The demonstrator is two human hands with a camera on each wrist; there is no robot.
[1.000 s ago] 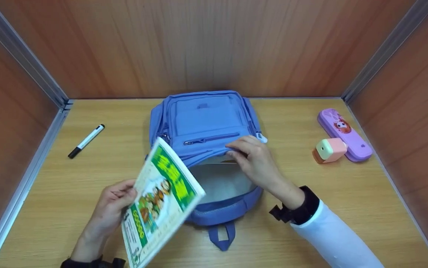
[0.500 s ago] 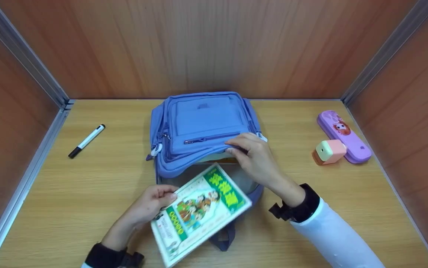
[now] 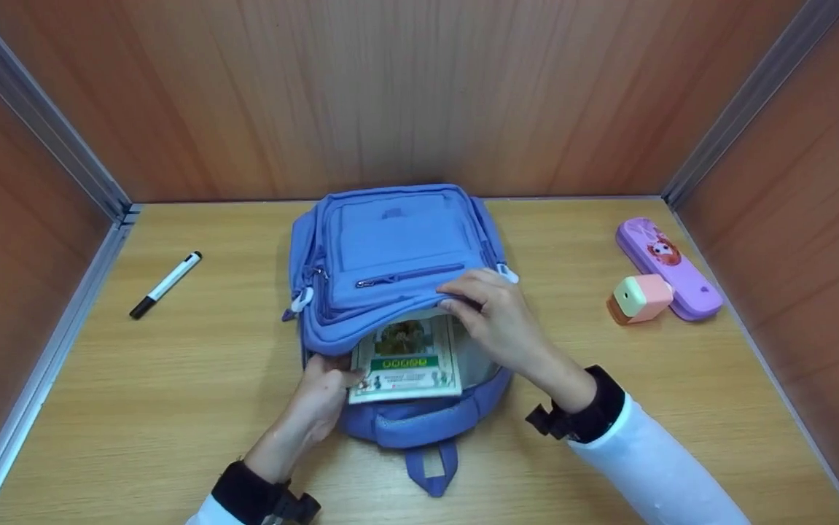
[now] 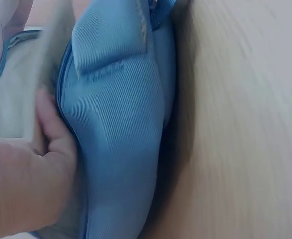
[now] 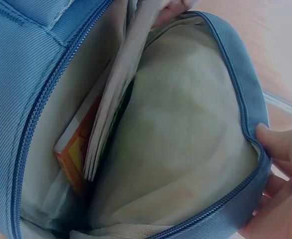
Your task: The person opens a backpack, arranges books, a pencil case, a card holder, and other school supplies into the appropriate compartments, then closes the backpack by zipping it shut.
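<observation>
A blue backpack [image 3: 404, 240] lies on the table with its main zip undone. My left hand [image 3: 326, 394] grips the left edge of a green and white book [image 3: 406, 375], which is partly inside the bag's mouth; its upper part is hidden under the front panel. My right hand [image 3: 492, 313] pinches the zipped edge of that panel and holds it up. In the right wrist view the book's page edges [image 5: 117, 94] slant down into the compartment, beside an orange-edged book [image 5: 76, 149] inside. The right fingers [image 5: 280, 149] curl over the zip edge.
A white marker with black ends [image 3: 165, 285] lies at the left of the table. To the right, a pink and green block-shaped object [image 3: 640, 298] stands against a purple pencil case [image 3: 670, 270]. Wooden panels [image 3: 404, 95] enclose the back and sides.
My left hand has carried the book rightward and turned it upright, and its upper part has gone into the backpack. The right hand keeps holding the panel edge in place.
</observation>
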